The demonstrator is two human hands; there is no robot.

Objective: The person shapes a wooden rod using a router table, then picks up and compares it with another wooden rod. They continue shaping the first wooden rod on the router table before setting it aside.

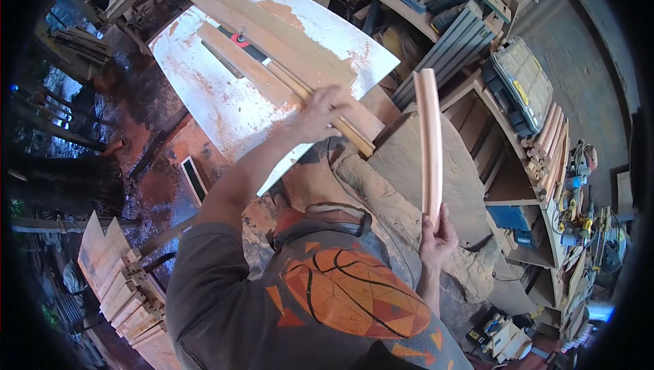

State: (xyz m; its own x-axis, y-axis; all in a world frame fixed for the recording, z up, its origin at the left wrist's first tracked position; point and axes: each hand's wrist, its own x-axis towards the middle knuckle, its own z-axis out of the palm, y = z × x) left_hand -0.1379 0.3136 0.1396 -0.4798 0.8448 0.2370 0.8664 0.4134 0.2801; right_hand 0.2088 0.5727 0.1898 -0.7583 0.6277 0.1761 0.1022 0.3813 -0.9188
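Note:
My left hand (318, 115) reaches over the white-topped table (204, 108), its fingers curled over a narrow wooden strip (354, 137). That strip lies along a long board (289, 46), and its near end juts past the table edge. Farther along stands a metal bit (240, 31) in a red ring set in a dark plate. Flat wood pieces lie on either side of it. Off to the right, my right hand (438, 239) grips the lower end of a long, grooved wooden moulding (428, 145), held up clear of the table. Sawdust is scattered over the white top.
At right, a wooden shelf unit (518, 200) carries a toolbox (521, 84), stacked wooden rods (547, 138) and power tools. Cut wood pieces (126, 295) are piled at lower left. A round wooden surface (409, 159) and dusty cloth (381, 193) sit near my body.

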